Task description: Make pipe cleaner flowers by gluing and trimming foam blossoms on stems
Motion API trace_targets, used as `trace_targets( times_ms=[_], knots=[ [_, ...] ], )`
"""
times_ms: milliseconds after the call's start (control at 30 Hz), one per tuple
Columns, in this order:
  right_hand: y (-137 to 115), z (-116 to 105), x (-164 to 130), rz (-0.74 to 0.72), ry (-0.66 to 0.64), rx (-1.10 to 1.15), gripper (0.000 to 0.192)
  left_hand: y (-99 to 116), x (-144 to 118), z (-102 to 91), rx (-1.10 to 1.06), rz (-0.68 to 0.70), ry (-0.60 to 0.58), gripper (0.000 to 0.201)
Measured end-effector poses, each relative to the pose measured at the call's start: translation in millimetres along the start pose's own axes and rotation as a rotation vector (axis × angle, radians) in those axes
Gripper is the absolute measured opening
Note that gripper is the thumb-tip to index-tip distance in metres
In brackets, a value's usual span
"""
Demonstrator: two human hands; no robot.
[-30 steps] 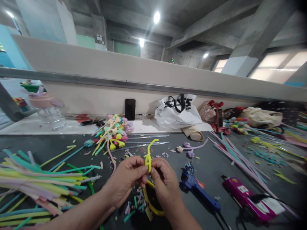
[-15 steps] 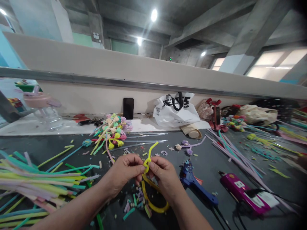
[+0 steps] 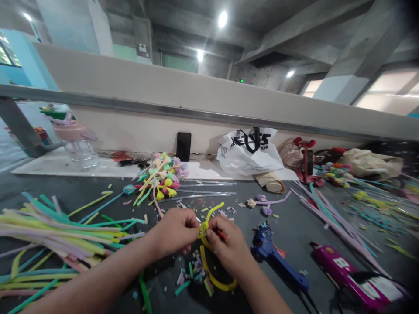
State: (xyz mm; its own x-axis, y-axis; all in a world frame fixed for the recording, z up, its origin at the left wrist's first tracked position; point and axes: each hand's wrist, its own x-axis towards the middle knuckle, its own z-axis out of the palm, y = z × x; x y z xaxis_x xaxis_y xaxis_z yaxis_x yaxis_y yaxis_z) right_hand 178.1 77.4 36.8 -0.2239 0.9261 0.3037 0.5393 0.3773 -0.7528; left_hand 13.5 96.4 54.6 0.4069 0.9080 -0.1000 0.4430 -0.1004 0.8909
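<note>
In the head view, a bright yellow pipe cleaner is looped into a small knot, with one end sticking up and a long curve hanging below. My left hand pinches it at the knot from the left. From the right, my right hand grips the same spot with thumb and bent fingers. A small red thing shows at my right fingers; its kind is unclear. Cut scraps lie beneath my hands. A bundle of pastel pipe cleaners is beside my left forearm.
A blue glue gun and a magenta corded tool lie to the right. Pipe-cleaner flowers are piled behind my hands. Along the back stand a phone, a white bag and a clear jug.
The view has swung slightly left, so everything sits further right. Both hands stay at the yellow knot; a red thing and a thin silvery glint now show near my fingers.
</note>
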Motion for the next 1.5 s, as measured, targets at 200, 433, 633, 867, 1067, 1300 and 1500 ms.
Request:
trace_targets(
  times_ms=[200, 433, 633, 867, 1067, 1300, 1500],
  knots=[
    [-5, 21, -6, 0.098, 0.057, -0.353, 0.012, -11, -2, 18.0, 0.448, 0.164, 0.097, 0.016],
    [-1, 16, 1, 0.427, 0.022, 0.503, 0.012, -7, -1, 6.7, 0.261, 0.099, -0.037, 0.012],
    [-3, 6, 1, 0.282, 0.151, 0.890, 0.020, -2, 0, -12.3, -0.270, 0.006, -0.321, 0.006],
    [-2, 11, -2, 0.312, 0.059, 0.965, 0.016, -4, -3, -6.9, -0.413, -0.015, -0.425, 0.006],
    [3, 19, -5, 0.342, 0.256, 0.872, 0.016, -7, -2, -9.0, -0.456, 0.011, -0.441, 0.004],
    [1, 17, -3, 0.366, 0.329, 0.863, 0.014, -9, -2, -8.3, -0.517, -0.029, -0.525, 0.019],
    [-4, 10, -1, 0.285, 0.235, 0.883, 0.013, -12, -1, -1.7, -0.618, -0.010, -0.468, 0.013]
  ],
)
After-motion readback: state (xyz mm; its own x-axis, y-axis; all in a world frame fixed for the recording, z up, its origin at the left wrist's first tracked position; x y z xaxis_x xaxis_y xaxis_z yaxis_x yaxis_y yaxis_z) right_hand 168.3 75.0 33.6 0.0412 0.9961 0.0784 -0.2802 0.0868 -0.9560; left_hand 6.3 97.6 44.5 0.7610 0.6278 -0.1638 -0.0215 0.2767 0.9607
